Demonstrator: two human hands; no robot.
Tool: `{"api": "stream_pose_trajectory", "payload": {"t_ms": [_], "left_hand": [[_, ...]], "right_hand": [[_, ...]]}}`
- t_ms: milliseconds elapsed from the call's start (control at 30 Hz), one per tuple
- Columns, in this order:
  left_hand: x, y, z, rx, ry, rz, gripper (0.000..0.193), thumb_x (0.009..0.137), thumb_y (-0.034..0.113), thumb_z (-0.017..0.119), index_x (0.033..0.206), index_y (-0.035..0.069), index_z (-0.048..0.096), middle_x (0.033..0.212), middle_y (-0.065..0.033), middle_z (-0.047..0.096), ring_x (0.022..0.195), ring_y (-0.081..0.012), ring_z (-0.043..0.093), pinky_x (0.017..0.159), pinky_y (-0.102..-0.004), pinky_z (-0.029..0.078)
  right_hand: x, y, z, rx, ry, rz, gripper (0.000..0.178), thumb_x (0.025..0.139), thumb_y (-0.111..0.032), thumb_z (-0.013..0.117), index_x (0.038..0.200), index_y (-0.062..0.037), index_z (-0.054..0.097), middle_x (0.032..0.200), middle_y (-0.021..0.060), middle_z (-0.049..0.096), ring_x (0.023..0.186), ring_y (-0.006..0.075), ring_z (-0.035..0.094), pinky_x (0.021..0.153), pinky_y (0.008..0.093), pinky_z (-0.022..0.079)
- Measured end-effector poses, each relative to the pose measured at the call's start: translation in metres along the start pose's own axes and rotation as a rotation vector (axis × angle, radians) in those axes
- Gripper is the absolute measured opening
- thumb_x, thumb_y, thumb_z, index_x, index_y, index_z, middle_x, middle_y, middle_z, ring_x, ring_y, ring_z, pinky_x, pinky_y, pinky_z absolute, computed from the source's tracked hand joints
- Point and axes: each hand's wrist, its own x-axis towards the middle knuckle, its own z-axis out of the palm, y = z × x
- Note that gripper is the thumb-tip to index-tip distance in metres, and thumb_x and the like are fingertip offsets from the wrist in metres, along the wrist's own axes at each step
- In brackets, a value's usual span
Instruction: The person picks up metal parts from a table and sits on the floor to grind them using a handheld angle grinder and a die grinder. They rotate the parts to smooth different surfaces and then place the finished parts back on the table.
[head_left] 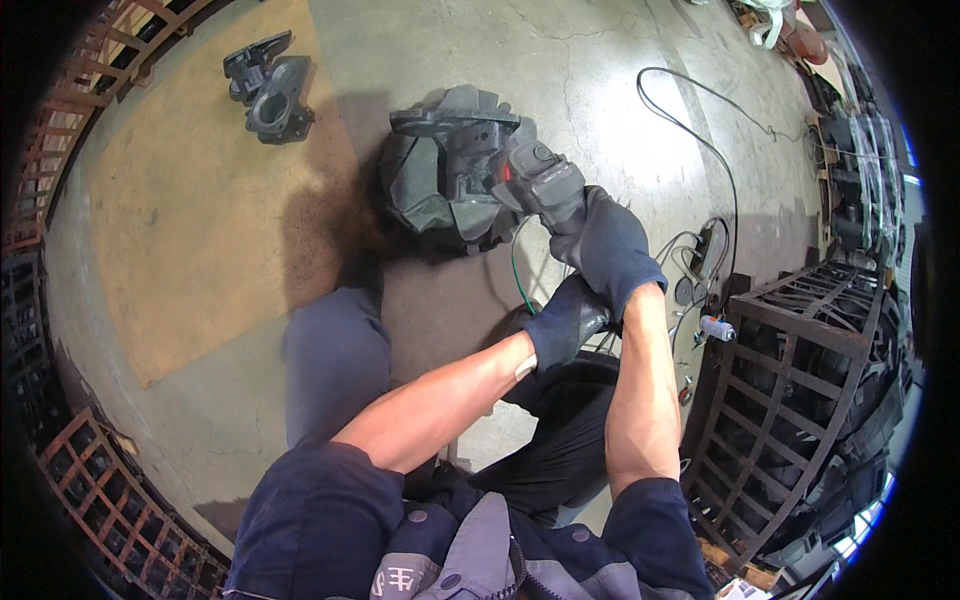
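A dark, rough metal casting (470, 160) with flanges and hollows rests on the floor ahead of me. Against its right side is the head of a grey power tool with a red mark, which looks like an angle grinder (548, 182). My gloved right hand (612, 240) is wrapped round the tool's body. Close below it, my gloved left hand (566, 320) is closed at the tool's rear end, its fingers partly hidden by the right wrist. The casting hides where the tool meets it.
Another dark casting (275, 95) lies on a tan floor patch (200, 220) at the far left. A black cable (730, 165) loops over the floor on the right. A spray can (717, 328) stands beside a metal cage of parts (790, 390). Rusty mesh crates (110, 490) line the left.
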Motion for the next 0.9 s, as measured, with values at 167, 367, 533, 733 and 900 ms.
{"api": "stream_pose_trajectory", "payload": {"t_ms": [167,367,533,733,900], "left_hand": [[-0.001,-0.001,-0.001,0.029,-0.044,0.041,0.043,0.099,-0.004,0.052,0.14,-0.005,0.04,0.138,-0.0106,0.051,0.125,-0.0136,0.049,0.11,-0.0295,0.041],[-0.002,0.002,-0.002,0.115,-0.052,0.095,0.043,0.099,-0.003,0.052,0.141,-0.005,0.039,0.14,-0.0105,0.051,0.126,-0.0137,0.049,0.11,-0.0289,0.04],[-0.003,0.006,0.004,0.001,0.024,0.019,0.043,0.099,-0.001,0.053,0.14,-0.004,0.041,0.138,-0.0107,0.052,0.125,-0.0135,0.049,0.109,-0.0289,0.042],[-0.004,0.014,0.003,0.214,0.009,0.053,0.039,0.1,-0.001,0.052,0.138,-0.004,0.043,0.136,-0.0102,0.053,0.121,-0.0126,0.051,0.106,-0.029,0.045],[-0.005,0.018,0.004,0.029,-0.008,-0.024,0.037,0.1,-0.003,0.05,0.137,-0.005,0.044,0.134,-0.0105,0.054,0.121,-0.0136,0.053,0.105,-0.0291,0.046]], "right_hand": [[0.0,-0.001,-0.001,-0.032,-0.002,0.004,0.05,0.071,-0.029,0.076,0.11,-0.0006,0.063,0.099,0.0252,0.071,0.096,0.0409,0.07,0.087,0.0455,0.055],[0.0,-0.001,-0.001,-0.051,-0.009,0.003,0.051,0.071,-0.03,0.076,0.111,-0.0007,0.063,0.1,0.0247,0.071,0.096,0.0416,0.07,0.087,0.0456,0.055],[0.001,-0.002,-0.002,-0.025,0.001,-0.021,0.049,0.071,-0.028,0.076,0.11,-0.0001,0.062,0.098,0.0256,0.071,0.096,0.0421,0.069,0.087,0.046,0.055],[0.004,-0.002,-0.001,-0.065,-0.023,-0.002,0.062,0.069,-0.03,0.078,0.119,0.0014,0.059,0.1,0.0248,0.071,0.096,0.0411,0.069,0.087,0.0443,0.054],[0.005,-0.003,-0.004,-0.053,-0.045,0.02,0.063,0.069,-0.029,0.078,0.12,0.0016,0.058,0.1,0.0253,0.071,0.097,0.0414,0.069,0.088,0.044,0.053]]}}
